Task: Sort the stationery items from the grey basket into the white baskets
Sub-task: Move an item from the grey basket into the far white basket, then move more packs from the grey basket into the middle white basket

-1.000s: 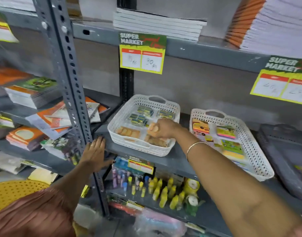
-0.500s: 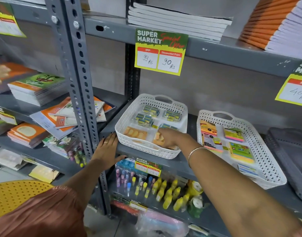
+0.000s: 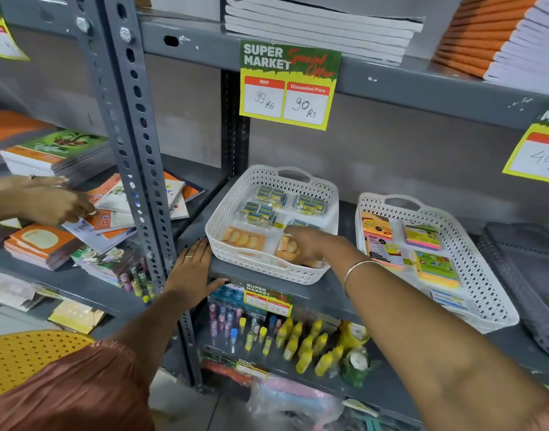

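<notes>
My right hand [image 3: 313,244] reaches into the left white basket [image 3: 223,219], fingers curled on an orange eraser pack [image 3: 287,247] lying at its front right. A second orange pack [image 3: 243,239] lies front left, and blue-and-yellow packs [image 3: 271,194] fill the back. The right white basket [image 3: 491,293] holds sticky-note pads [image 3: 436,269]. The grey basket [image 3: 522,293] stands at the far right, mostly cut off. My left hand [image 3: 190,272] lies flat on the shelf edge, fingers apart, holding nothing.
Another person's hand [image 3: 58,203] touches notebooks [image 3: 111,219] on the left shelf. A grey upright post [image 3: 133,150] separates the bays. Glue bottles [image 3: 301,346] stand on the shelf below, and paper stacks [image 3: 313,29] lie on the shelf above.
My right hand has come down from above the basket with the orange pack onto the basket floor. Another person's hand has appeared at the left. The view has moved closer.
</notes>
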`<act>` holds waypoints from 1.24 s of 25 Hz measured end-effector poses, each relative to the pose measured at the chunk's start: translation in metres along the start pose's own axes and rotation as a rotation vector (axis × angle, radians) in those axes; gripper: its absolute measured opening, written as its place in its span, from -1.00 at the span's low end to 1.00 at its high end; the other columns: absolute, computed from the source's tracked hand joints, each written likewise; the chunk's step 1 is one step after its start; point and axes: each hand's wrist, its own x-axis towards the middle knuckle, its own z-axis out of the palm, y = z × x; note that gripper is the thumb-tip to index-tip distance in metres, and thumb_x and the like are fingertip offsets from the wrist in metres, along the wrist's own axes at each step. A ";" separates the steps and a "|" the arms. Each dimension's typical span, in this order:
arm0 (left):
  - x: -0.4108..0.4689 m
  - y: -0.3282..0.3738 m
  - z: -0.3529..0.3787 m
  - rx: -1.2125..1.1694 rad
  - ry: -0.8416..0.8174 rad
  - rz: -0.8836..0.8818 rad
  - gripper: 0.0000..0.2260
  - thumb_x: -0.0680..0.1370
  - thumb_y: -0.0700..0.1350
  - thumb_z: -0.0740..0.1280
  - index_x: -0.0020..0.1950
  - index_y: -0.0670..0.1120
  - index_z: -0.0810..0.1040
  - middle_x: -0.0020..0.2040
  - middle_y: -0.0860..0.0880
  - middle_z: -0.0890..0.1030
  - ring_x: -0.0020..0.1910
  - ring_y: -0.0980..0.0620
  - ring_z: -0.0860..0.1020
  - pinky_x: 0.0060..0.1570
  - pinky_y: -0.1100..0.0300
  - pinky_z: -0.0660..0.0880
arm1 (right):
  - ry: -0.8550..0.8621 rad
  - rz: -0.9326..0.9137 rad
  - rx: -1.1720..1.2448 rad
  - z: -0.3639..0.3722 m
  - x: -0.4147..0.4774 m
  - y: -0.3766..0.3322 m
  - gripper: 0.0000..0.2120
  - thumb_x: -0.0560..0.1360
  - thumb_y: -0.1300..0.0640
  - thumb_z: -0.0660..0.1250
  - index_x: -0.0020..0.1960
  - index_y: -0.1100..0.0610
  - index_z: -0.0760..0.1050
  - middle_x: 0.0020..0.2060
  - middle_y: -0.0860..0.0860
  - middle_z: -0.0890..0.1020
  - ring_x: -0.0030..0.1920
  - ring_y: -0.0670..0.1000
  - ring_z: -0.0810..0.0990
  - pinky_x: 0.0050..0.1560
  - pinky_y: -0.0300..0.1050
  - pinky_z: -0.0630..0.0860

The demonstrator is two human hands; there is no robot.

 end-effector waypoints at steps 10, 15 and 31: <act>-0.021 0.061 -0.034 -0.109 0.247 -0.103 -0.04 0.40 0.47 -0.13 0.47 -0.29 -0.03 0.50 -0.28 0.04 0.49 -0.16 -0.05 0.41 0.10 -0.34 | 0.292 0.071 0.137 -0.040 -0.072 0.096 -0.17 0.44 -0.21 0.34 0.55 0.11 0.08 0.51 0.16 0.21 0.51 0.19 0.14 0.47 0.06 0.21; -0.008 0.193 -0.044 -0.043 0.269 0.094 -0.16 0.47 0.39 -0.12 0.48 -0.23 -0.07 0.53 -0.18 -0.05 0.50 -0.07 -0.15 0.42 -0.01 -0.28 | 0.337 0.171 0.153 -0.033 -0.137 0.214 -0.19 0.46 -0.19 0.33 0.53 0.17 0.11 0.50 0.18 0.25 0.49 0.15 0.24 0.48 -0.01 0.22; -0.004 0.568 0.015 -0.184 -0.161 0.529 -0.08 0.45 0.28 0.23 0.47 -0.20 -0.24 0.53 -0.14 -0.17 0.49 -0.04 -0.20 0.45 0.10 -0.12 | 0.163 0.542 0.262 0.043 -0.296 0.437 -0.31 0.45 -0.08 0.41 0.42 0.26 0.30 0.39 0.21 0.41 0.37 0.18 0.42 0.35 -0.02 0.38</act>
